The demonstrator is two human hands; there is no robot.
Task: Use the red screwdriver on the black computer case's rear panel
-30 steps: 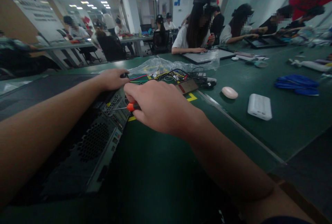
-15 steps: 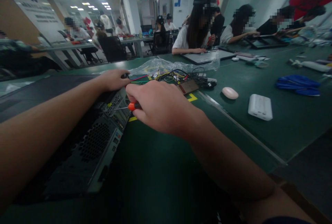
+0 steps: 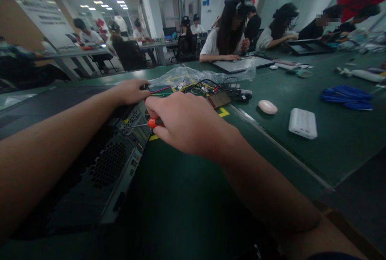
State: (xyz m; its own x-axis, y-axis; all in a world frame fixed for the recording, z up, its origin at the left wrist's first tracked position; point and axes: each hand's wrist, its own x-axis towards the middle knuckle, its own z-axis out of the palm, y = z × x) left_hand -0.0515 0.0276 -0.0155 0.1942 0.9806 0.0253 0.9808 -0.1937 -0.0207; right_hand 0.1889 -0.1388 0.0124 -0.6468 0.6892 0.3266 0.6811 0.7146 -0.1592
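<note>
A dark desktop computer case [image 3: 68, 195] lies on the left of the green table, its back panel with the honeycomb vent and ports facing me. My left hand [image 3: 132, 91] grips the far corner of the case, the fingertips curled over a dark part there. In the fist of my right hand [image 3: 188, 125] is a screwdriver [image 3: 153, 123] with an orange and black handle. Its thin metal shaft reaches left to the back panel, near the slot covers. Where exactly the tip rests is too dark to make out.
Beyond my hands lie a tangle of cables [image 3: 208, 87] and clear plastic wrap [image 3: 177, 74]. A pinkish oval case [image 3: 267, 107], a white block-shaped device [image 3: 302, 123] and a blue cloth-like bundle [image 3: 346, 97] sit to the right. A person [image 3: 224, 35] works across the table.
Both hands stay nearly where they were, the screwdriver still at the back panel. The view has shifted very slightly.
</note>
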